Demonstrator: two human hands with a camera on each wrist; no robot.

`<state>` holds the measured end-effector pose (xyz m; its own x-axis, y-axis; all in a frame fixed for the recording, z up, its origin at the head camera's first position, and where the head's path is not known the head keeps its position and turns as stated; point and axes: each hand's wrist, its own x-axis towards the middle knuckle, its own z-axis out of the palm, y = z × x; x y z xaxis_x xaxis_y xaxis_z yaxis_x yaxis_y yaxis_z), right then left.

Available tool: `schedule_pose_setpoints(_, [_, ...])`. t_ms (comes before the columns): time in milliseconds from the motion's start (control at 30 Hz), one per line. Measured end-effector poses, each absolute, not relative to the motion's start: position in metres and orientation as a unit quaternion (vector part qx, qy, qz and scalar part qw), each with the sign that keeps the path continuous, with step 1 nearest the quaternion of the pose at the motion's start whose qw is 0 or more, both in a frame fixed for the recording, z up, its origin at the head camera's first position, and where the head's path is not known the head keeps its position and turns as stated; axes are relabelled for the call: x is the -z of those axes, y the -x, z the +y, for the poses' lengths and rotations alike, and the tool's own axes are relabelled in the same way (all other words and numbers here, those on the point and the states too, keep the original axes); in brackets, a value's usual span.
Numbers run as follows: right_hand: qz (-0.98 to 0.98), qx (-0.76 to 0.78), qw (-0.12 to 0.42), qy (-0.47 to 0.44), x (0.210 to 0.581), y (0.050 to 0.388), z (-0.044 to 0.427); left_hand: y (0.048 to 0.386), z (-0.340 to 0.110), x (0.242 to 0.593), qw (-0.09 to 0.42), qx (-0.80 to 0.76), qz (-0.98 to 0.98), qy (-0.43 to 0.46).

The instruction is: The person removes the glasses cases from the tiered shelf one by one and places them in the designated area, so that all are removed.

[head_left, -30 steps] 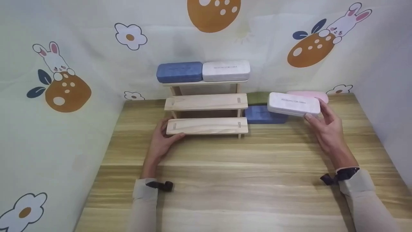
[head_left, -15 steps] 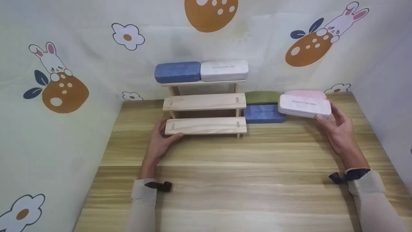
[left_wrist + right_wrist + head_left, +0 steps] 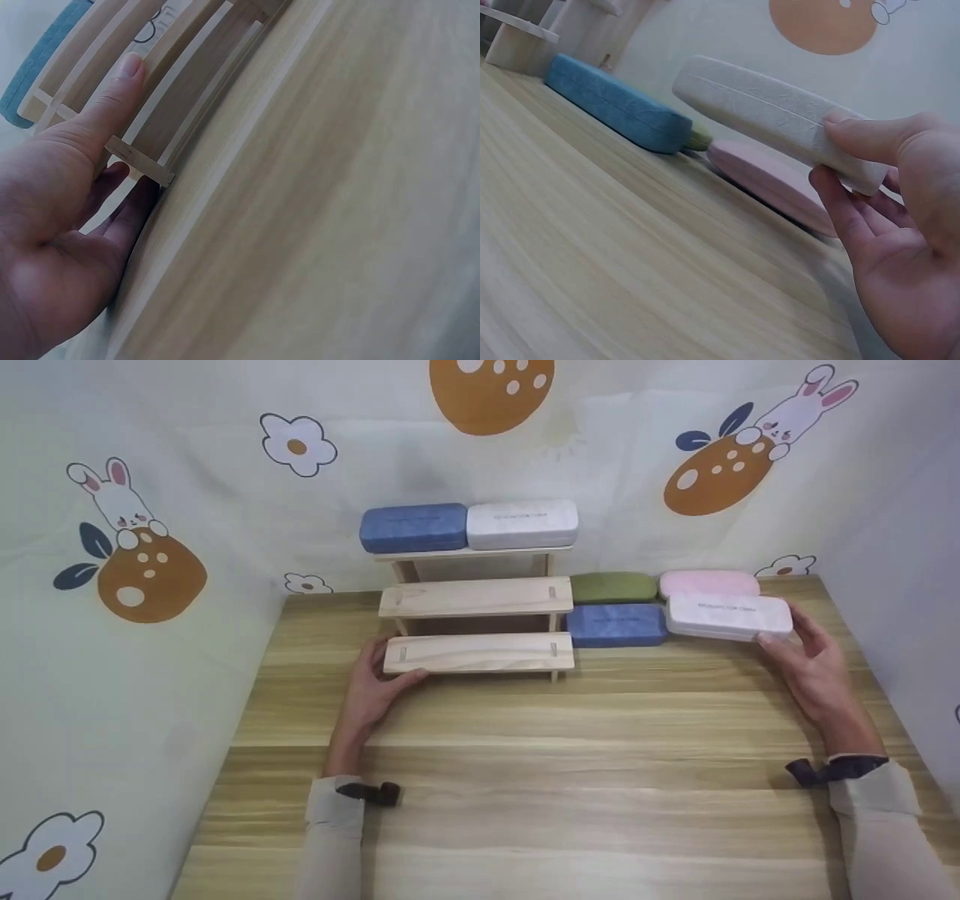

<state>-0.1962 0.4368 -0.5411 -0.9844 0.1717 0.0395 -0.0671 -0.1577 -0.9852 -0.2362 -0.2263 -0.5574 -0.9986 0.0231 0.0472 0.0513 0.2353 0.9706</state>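
Note:
My right hand (image 3: 817, 671) pinches the right end of a white glasses case (image 3: 727, 616), thumb in front. In the right wrist view this white case (image 3: 757, 105) is held above the table, its near end between thumb and fingers. My left hand (image 3: 379, 686) grips the left end of the lowest step of a three-tier wooden shelf (image 3: 480, 652). The left wrist view shows the thumb (image 3: 112, 97) along the step's front edge and fingers around the end leg. On the top tier sit a blue glasses case (image 3: 414, 528) and another white glasses case (image 3: 523, 524).
Right of the shelf, a blue case (image 3: 616, 625) lies on the wooden table (image 3: 570, 780), with a green case (image 3: 613, 587) behind it. A pink case (image 3: 709, 583) lies behind the held white one. A patterned cloth wall (image 3: 600, 450) closes off the back.
My right hand has carried the white case rightward and slightly nearer, away from above the blue and green cases, uncovering them. The left hand keeps its grip on the shelf.

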Motion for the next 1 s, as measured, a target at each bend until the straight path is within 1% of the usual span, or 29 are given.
schedule_pose_setpoints(167, [-0.658,-0.749,0.077,0.034,0.545,0.195,0.445,0.237,-0.226,0.557,0.009,0.618,-0.786,0.025])
schedule_pose_setpoints(600, [-0.693,-0.718,0.049,0.050,0.549,0.197,0.451,0.237,-0.226,0.559,0.020,0.636,-0.771,0.033])
schedule_pose_setpoints(833, [-0.734,-0.673,0.063,0.071,0.551,0.202,0.443,0.237,-0.225,0.558,0.018,0.639,-0.768,0.033])
schedule_pose_setpoints(1000, [-0.805,-0.583,0.079,0.071,0.551,0.205,0.436,0.237,-0.225,0.558,0.017,0.636,-0.771,0.029])
